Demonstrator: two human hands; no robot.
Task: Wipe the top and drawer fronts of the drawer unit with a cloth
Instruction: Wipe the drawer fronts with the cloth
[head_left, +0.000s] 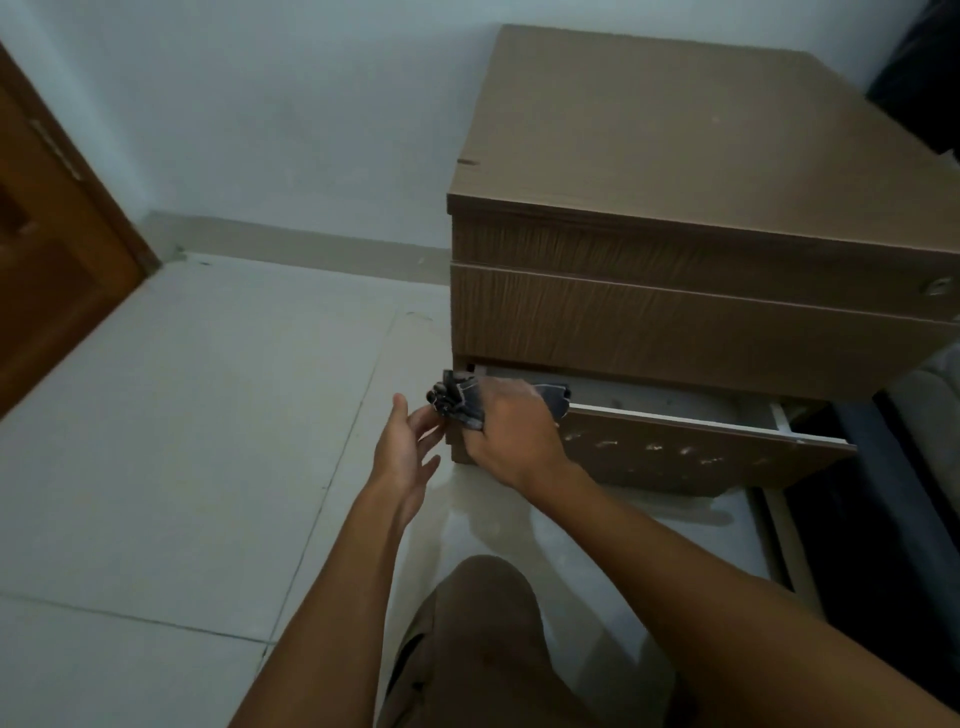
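My right hand (511, 431) grips one dark cloth (464, 400) against the open bottom drawer (675, 452) of the three-drawer unit (701, 156); my left hand (408, 452) hovers beside it, fingers spread

Open tiled floor (182, 415): left and centre of frame, clear passage. Obstacles: drawer unit (701, 208) upper right, its bottom drawer (701, 457) protruding at right; wooden door (47, 249) far left.

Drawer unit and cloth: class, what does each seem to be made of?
Drawer unit: probably laminated board with a matt brown wood-grain finish; the bottom drawer shows a pale edge strip. Cloth under the right hand: dark, soft woven fabric, bunched in folds.
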